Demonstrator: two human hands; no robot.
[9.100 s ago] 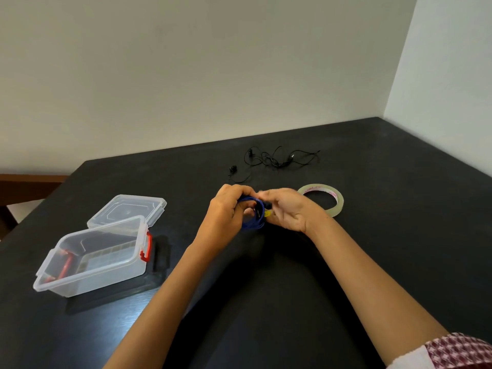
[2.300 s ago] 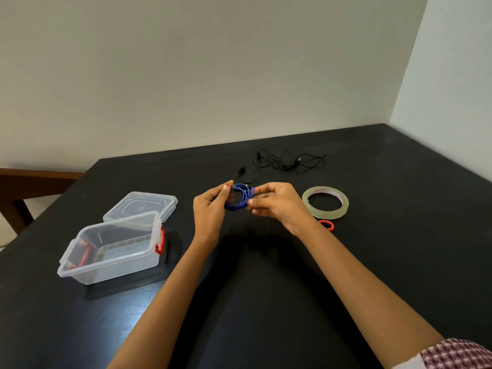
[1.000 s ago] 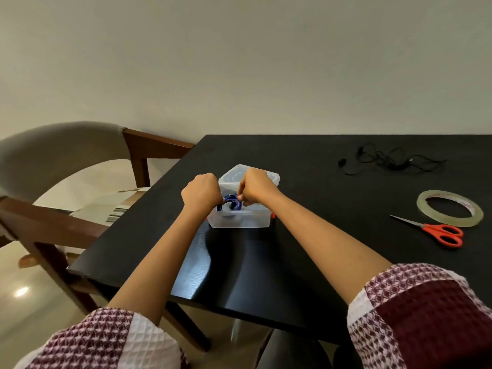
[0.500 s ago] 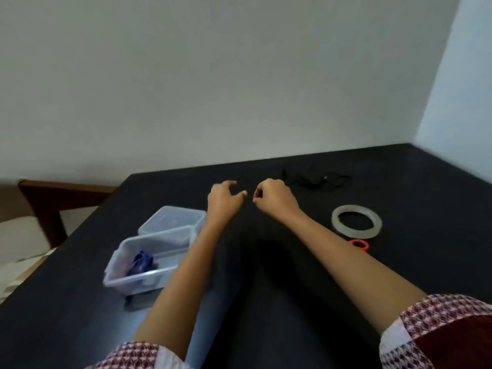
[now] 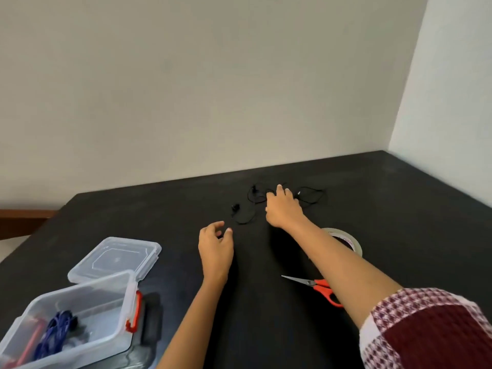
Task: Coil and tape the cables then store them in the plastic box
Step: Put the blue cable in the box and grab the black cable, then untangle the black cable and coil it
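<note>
The right hand (image 5: pixel 283 207), fingers spread, lies on the thin tangled black cable (image 5: pixel 310 197) near the bench's far edge; the left hand (image 5: pixel 215 246) hovers loosely curled, holding nothing. Gather every loose strand before coiling. The clear plastic box (image 5: pixel 106 291) sits at the near-left corner.

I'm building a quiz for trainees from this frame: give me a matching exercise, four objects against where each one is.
Things:
1. blue cable
2. black cable
3. scissors
4. lid

Places:
A. beside the right forearm
B. inside the plastic box
C. flat on the table, behind the box
D. far on the table, under the right hand

Pairs: 1-B, 2-D, 3-A, 4-C
</note>
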